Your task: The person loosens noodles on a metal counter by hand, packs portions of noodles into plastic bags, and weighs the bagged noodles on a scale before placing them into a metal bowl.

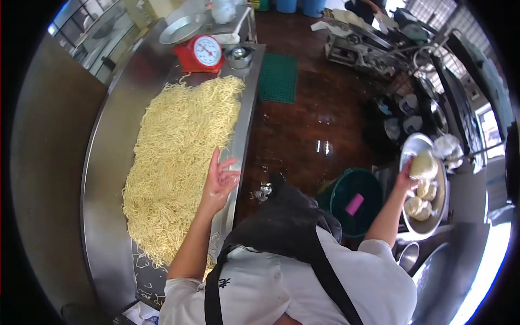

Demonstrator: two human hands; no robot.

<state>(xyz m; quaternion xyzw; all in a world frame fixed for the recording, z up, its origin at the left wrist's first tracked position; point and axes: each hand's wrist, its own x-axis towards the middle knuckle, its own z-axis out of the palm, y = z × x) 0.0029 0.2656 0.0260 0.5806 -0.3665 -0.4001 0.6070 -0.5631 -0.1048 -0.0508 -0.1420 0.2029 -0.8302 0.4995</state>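
Note:
A wide heap of yellow noodles [181, 157] covers much of the steel table [105, 211] on my left. Over the heap's right edge is my left hand [219, 181], palm turned up, fingers apart, with nothing in it. Out to the right, my right hand [405, 177] grips a plastic bag of noodles [423, 166] above an oval metal basin [440, 211]. Several more bagged portions [420, 208] lie in that basin. The fingertips of my right hand are partly hidden by the bag.
A red dial scale [200, 53] and a small metal bowl [239, 56] stand at the table's far end. Behind my apron is a green bin [360, 187] with a pink item inside. A green mat [278, 78] lies on the wet floor. Beyond, a person works near machinery [357, 40].

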